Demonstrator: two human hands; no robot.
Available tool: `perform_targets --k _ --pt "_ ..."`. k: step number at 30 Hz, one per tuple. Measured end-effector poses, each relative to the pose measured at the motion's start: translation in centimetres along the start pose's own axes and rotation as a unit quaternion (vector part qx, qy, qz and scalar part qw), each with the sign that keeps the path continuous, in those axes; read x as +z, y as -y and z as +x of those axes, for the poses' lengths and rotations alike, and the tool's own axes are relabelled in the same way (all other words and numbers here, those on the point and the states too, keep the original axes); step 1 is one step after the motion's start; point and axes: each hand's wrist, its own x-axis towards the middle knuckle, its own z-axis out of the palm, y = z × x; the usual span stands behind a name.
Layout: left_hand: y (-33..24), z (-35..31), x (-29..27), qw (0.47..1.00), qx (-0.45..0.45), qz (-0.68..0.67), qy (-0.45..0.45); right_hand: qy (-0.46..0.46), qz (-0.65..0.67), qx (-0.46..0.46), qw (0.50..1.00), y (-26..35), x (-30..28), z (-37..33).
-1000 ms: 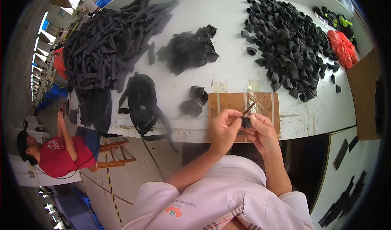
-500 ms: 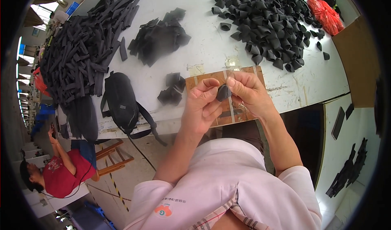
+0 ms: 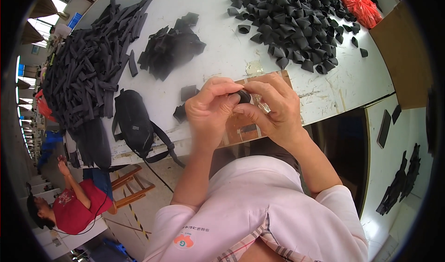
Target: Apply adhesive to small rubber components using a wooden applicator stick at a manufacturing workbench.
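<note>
Left hand [image 3: 209, 108] and right hand [image 3: 276, 110] draw together around a small, curved black fabric-like piece [image 3: 244, 96], above a flat brown rectangular board [image 3: 234, 135].
Half a second ago more of its rounded face showed; now both hands' fingers pinch it, covering most, suggesting it is being worked rather than released. Its visible curved edge seems turned toward the right palm; its long axis cannot be told.

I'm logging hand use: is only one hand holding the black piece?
No, the left hand and right hand both hold the black piece.
</note>
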Motion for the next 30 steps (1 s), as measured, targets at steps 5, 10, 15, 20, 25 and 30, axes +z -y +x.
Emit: perform_targets --k 5,10,15,20,25,30 --pt "-1.1 0.4 0.6 0.997 -0.069 -0.018 -0.024 -0.034 -0.005 -0.006 0.999 0.5 0.0 0.3" --pt "-0.8 0.7 0.2 0.996 -0.016 0.075 0.041 -0.027 0.019 0.032 0.999 0.5 0.3 -0.3" --pt "0.4 -0.3 -0.4 0.968 -0.074 -0.236 -0.028 -0.040 0.042 0.059 0.997 1.1 0.5 0.1" --pt "1.2 -1.4 -0.8 0.905 -0.150 -0.386 -0.093 -0.037 -0.011 -0.010 0.999 0.7 0.1 0.4" --pt "1.8 -1.9 -0.7 0.948 -0.104 -0.291 -0.075 -0.014 -0.117 -0.102 0.988 -0.2 -0.2 0.3" --pt "1.4 -1.8 -0.9 0.984 -0.056 -0.154 -0.062 -0.029 -0.110 -0.144 0.983 -1.4 0.3 -0.1"
